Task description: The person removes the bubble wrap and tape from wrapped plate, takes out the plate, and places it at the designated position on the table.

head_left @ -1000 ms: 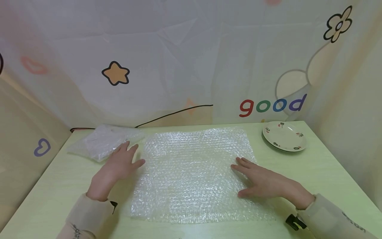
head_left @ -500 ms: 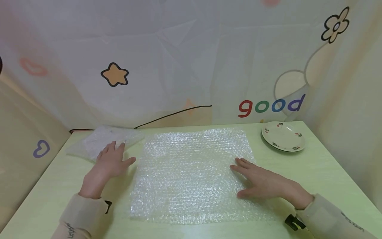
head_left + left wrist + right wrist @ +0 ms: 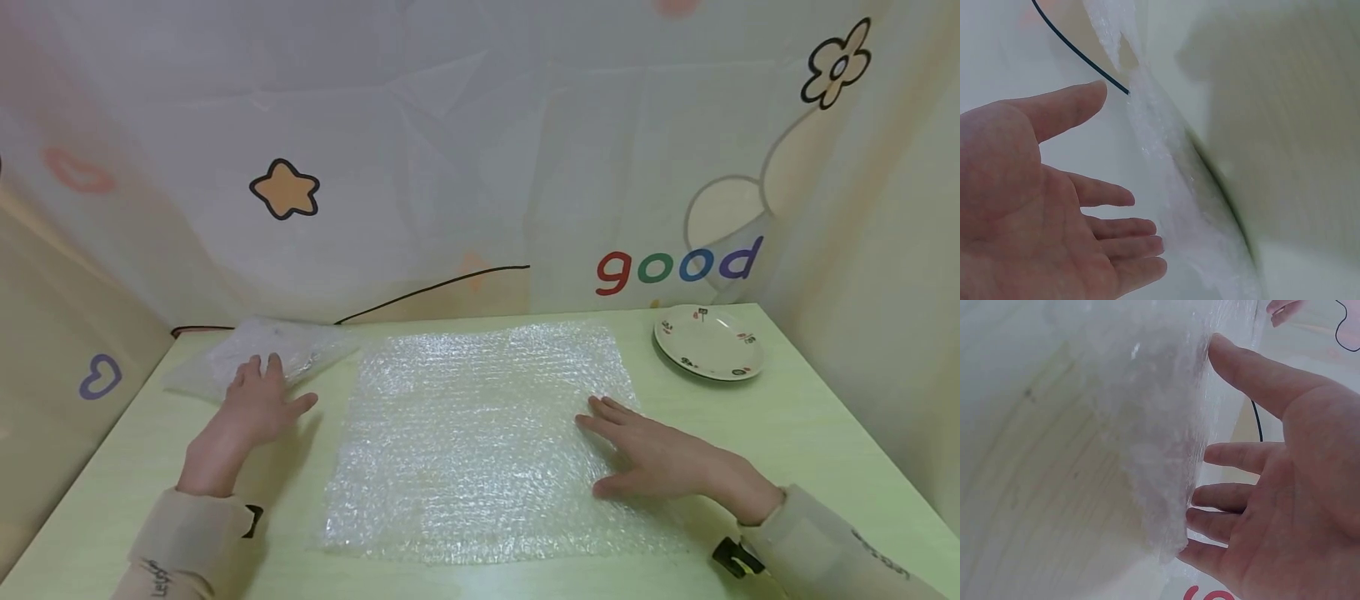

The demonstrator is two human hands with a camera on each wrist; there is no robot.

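A flat sheet of bubble wrap (image 3: 472, 442) lies spread over the middle of the table. My right hand (image 3: 663, 457) rests at its right side; in the right wrist view its straight fingertips touch the wrap (image 3: 1160, 425). At the back left lies a second, bunched piece of bubble wrap (image 3: 262, 337). My left hand (image 3: 251, 412) is over the front of that piece, thumb spread out to the right and nothing held. In the left wrist view the left palm (image 3: 1029, 206) shows with fingers extended beside the bunched wrap (image 3: 1179, 187); contact there is unclear.
A white plate (image 3: 708, 342) with small printed motifs, seemingly stacked on another, sits at the back right of the pale green table (image 3: 810, 467). Behind the table hangs a printed curtain (image 3: 450, 167), with more cloth at both sides.
My left hand has moved left, from beside the sheet's left edge to over the bunched bubble wrap. The right hand has stayed at the sheet's right side.
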